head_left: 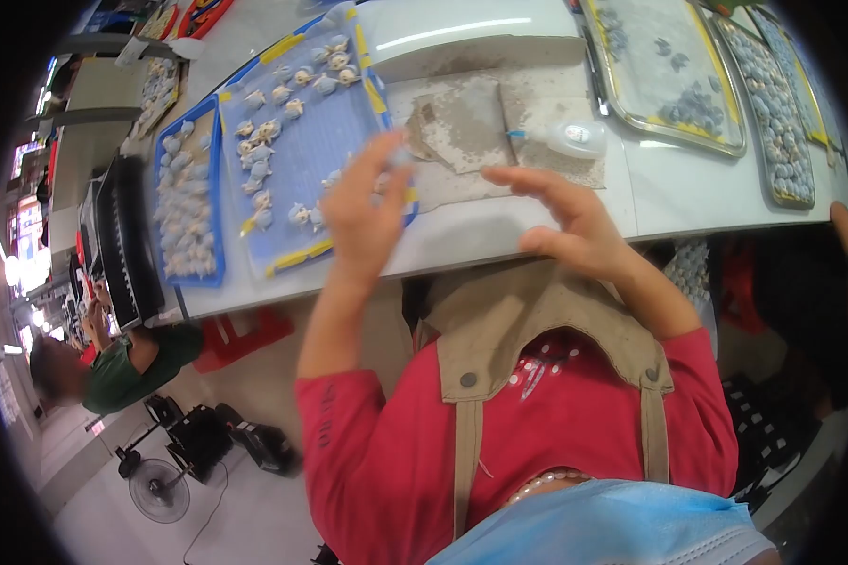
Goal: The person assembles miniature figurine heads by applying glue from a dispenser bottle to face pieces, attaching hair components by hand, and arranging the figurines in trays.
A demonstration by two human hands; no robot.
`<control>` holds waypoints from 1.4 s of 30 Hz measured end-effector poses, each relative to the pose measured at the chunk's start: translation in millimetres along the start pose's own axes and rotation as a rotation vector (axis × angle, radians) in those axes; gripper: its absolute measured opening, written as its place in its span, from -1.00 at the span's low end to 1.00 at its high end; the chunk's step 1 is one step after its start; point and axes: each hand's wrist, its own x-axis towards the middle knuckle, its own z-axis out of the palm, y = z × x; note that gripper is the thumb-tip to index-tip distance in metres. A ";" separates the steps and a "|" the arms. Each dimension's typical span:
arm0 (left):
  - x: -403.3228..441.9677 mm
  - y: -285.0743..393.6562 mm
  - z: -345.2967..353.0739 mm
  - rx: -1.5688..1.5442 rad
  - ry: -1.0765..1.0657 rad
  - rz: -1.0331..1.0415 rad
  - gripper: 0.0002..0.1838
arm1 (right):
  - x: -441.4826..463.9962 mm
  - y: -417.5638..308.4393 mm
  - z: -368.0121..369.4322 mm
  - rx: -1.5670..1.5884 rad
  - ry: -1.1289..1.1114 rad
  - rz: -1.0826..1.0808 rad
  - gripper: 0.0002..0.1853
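My left hand (367, 212) is raised over the right side of a blue tray (297, 122) and slightly blurred. Its fingers are closed on a small grey-blue figurine (400, 156), mostly hidden by them. Opposite it, my right hand (570, 221) hovers above the table's near edge, thumb and fingers apart, with nothing in it. Several small grey-blue and cream figurines (257, 141) lie scattered in the tray, which has yellow tape on its rim. A white squeeze bottle (577, 139) with a blue tip lies on a stained work board (462, 118) beyond my right hand.
At the left stands a narrower blue tray (219, 202) full of figurines. Metal trays (740, 146) holding grey-blue pieces lie at the right. A person in a green shirt (127, 372) sits at the left, near a fan (158, 485) and a red stool (245, 337).
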 end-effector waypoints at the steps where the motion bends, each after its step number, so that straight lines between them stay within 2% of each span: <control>1: 8.2 -19.5 -8.1 0.085 0.050 -0.051 -0.68 | -0.2 -0.2 -1.9 0.021 -0.010 0.013 -0.56; 2: 13.7 -37.7 -15.3 0.168 0.100 -0.098 -0.68 | -0.3 0.4 -3.6 0.011 -0.003 0.032 -0.56; 5: 16.4 -69.3 -31.9 0.331 -0.050 -0.208 -0.66 | -3.4 0.1 -8.9 -0.014 0.028 0.100 -0.58; 8: 9.5 -73.6 -39.5 0.170 -0.079 -0.177 -0.67 | -7.7 -2.8 -11.0 -0.032 0.089 0.141 -0.62; 10: 15.4 -90.7 -53.9 0.493 0.024 -0.129 -0.68 | -9.2 -2.5 -13.0 -0.059 0.155 0.105 -0.69; 13: 27.1 -113.5 -73.4 0.920 0.174 -0.121 -0.73 | -9.7 2.4 -30.8 -0.237 0.313 0.170 -0.79; 14: 30.6 -118.8 -77.7 1.051 0.222 -0.127 -0.75 | -5.3 3.8 -36.1 -0.415 0.390 0.073 -0.80; 16: 26.6 -137.1 -78.4 1.161 0.136 -0.132 -0.70 | 6.5 7.6 -48.7 -0.770 0.539 -0.119 -0.82; 17: 25.4 -142.9 -77.3 1.213 0.092 -0.132 -0.67 | 12.4 9.1 -54.7 -0.864 0.532 -0.172 -0.82; 19: 24.9 -141.0 -78.1 1.178 0.155 -0.095 -0.62 | 23.8 11.6 -66.9 -1.056 0.522 -0.278 -0.81; 20: 22.6 -137.0 -77.6 1.159 0.185 -0.076 -0.60 | 25.8 16.2 -69.3 -1.025 0.515 -0.256 -0.76; 23: 13.6 -95.1 -66.6 0.455 0.393 -0.063 -0.52 | 22.3 23.2 -64.5 -1.263 0.431 -0.125 -0.70; 24: 5.1 -78.5 -54.7 0.039 0.379 -0.151 -0.52 | 20.1 28.4 -65.0 -1.217 0.404 -0.116 -0.65; 25: -4.3 -60.7 -40.5 -0.375 0.351 -0.239 -0.53 | 17.5 27.5 -64.2 -1.231 0.402 -0.101 -0.64; 27: -22.8 -35.6 -13.8 -1.242 0.097 -0.339 -0.52 | 11.7 23.8 -61.0 -1.261 0.392 -0.076 -0.63; 29: -39.3 -14.5 21.1 -1.668 -0.062 -0.537 -0.50 | 4.5 23.1 -58.2 -1.266 0.422 -0.028 -0.62; 31: -46.4 8.2 43.3 -1.840 -0.169 -0.732 -0.51 | -3.1 23.6 -57.0 -1.256 0.440 -0.012 -0.61; 34: -40.0 34.1 55.1 -1.838 -0.213 -0.916 -0.52 | -14.7 28.2 -55.0 -1.184 0.447 -0.015 -0.60; 37: -43.3 41.2 65.5 -1.631 -0.291 -0.900 -0.55 | -22.8 29.6 -53.3 -1.008 0.469 0.001 -0.62; 42: -48.5 46.3 67.7 -1.302 -0.359 -0.650 -0.58 | -36.3 5.5 -51.1 -0.536 0.558 0.025 -0.66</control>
